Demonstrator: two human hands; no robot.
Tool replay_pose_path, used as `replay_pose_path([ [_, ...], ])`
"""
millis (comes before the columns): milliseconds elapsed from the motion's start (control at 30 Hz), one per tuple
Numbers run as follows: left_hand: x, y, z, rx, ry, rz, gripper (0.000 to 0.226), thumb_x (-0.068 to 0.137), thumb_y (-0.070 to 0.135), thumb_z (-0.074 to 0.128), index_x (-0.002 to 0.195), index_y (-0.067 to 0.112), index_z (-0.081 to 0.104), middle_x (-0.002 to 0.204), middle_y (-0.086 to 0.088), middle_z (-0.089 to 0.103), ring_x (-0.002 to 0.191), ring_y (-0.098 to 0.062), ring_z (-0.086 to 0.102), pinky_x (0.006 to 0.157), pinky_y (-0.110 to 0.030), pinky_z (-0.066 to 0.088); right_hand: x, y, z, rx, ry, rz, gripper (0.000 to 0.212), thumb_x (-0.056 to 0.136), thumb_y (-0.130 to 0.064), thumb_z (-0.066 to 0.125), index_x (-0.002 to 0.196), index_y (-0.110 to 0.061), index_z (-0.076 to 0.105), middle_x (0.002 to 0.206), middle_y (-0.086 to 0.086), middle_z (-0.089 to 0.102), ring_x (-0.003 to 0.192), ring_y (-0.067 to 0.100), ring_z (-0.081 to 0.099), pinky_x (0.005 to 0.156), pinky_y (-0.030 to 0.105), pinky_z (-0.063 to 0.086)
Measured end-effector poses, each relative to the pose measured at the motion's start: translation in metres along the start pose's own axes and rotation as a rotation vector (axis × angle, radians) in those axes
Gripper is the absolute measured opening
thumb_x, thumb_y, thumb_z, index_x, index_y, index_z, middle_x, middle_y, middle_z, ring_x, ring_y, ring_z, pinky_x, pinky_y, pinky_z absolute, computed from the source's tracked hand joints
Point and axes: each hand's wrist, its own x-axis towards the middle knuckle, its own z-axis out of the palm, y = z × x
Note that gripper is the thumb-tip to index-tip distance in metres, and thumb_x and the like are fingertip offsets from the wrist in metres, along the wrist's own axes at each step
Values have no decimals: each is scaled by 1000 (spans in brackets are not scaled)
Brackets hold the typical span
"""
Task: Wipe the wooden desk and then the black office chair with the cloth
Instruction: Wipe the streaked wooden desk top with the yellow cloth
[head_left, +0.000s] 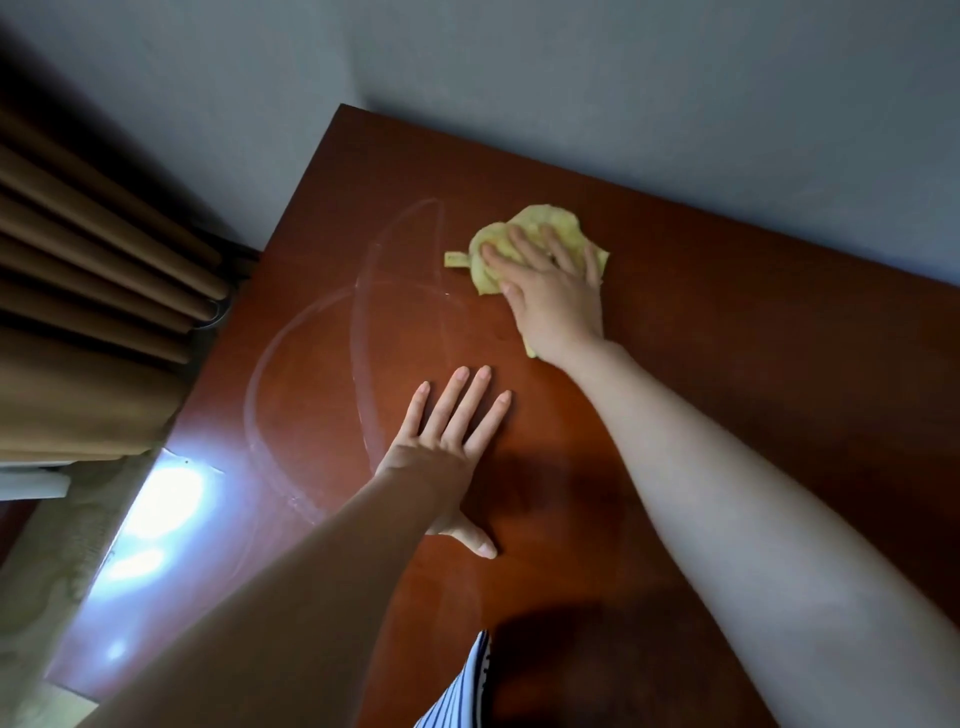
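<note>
Presses cloth (545, 221) under right hand (553, 293), fingers spread flat, far-middle of desk (753, 374). Braces left hand (447, 447) flat nearer body, fingers slightly apart. Pale streaks (363, 332) left of cloth; probably sweeps leftward next.

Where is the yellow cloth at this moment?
In the head view, the yellow cloth lies on the wooden desk toward its far edge near the wall, pressed under the right hand, beyond the flat left hand.

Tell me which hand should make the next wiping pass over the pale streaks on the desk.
Right. The right hand presses the yellow cloth flat on the wooden desk, just beside the pale streaks. The left hand lies flat on bare wood with no cloth, probably bracing.
</note>
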Motion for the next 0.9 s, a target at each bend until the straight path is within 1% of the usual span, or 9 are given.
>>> replay_pose_path([
  [100, 0, -1, -2, -1, -10, -5, 149, 49, 90, 56, 112, 21, -60, 115, -6, -68, 113, -25, -57, 104, -50, -27, -29, -5, 6, 19, 40, -42, 42, 99, -32, 41, 139, -45, 38, 153, -14, 28, 145, 18, 15, 116, 46, 4],
  [200, 0, -3, -3, -2, -17, -5, 148, 49, 90, 56, 112, 22, -59, 113, -5, -69, 113, -24, -56, 105, -50, -26, -64, -6, 10, 67, 91, -10, 40, 98, -30, 45, 137, -41, 45, 149, -12, 37, 143, 19, 23, 116, 44, 8],
  [300, 0, -3, -1, 0, -11, -1, 148, 48, 92, 54, 111, 23, -60, 116, -5, -67, 116, -25, -55, 106, -51, -25, -103, -1, 13, 111, 129, 93, 39, 97, -28, 48, 134, -40, 49, 147, -12, 41, 142, 19, 27, 115, 43, 10],
  [400, 0, -3, -2, -13, 2, 8, 149, 46, 93, 54, 110, 25, -62, 117, -3, -68, 115, -24, -56, 106, -50, -25, -136, 13, 14, 168, 172, 208, 39, 96, -25, 51, 134, -37, 51, 147, -10, 41, 142, 20, 26, 115, 47, 11],
  [533, -2, -4, 0, -32, 27, 18, 151, 43, 93, 55, 114, 25, -61, 120, -2, -67, 117, -23, -55, 105, -50, -26, -162, 47, 9, 180, 243, 384, 45, 95, -19, 51, 136, -35, 48, 149, -9, 38, 143, 19, 23, 115, 47, 8],
  [600, -2, -4, 1, -29, 33, 15, 152, 42, 94, 54, 116, 25, -59, 122, -3, -66, 118, -23, -55, 106, -50, -25, -164, 68, 4, 169, 250, 468, 46, 95, -19, 49, 138, -36, 45, 151, -9, 35, 144, 18, 19, 116, 46, 5],
  [700, 0, -3, 2, -23, 37, 16, 152, 41, 95, 52, 118, 24, -58, 124, -4, -65, 118, -23, -56, 108, -51, -24, -152, 101, -6, 150, 233, 582, 45, 98, -23, 44, 140, -40, 40, 153, -11, 29, 145, 16, 13, 116, 46, 1],
  [767, 0, -2, 2, -30, 43, 20, 151, 41, 94, 52, 117, 25, -59, 124, -3, -65, 117, -23, -56, 107, -50, -25, -138, 121, -13, 142, 224, 613, 45, 99, -24, 42, 141, -40, 39, 154, -12, 27, 145, 16, 11, 115, 48, 0],
  [900, 0, -1, 3, -31, 53, 23, 151, 42, 94, 53, 115, 25, -60, 123, -3, -66, 118, -23, -56, 106, -49, -26, -103, 147, -27, 122, 187, 612, 43, 101, -27, 37, 142, -39, 37, 155, -10, 25, 145, 19, 10, 114, 53, 1],
])
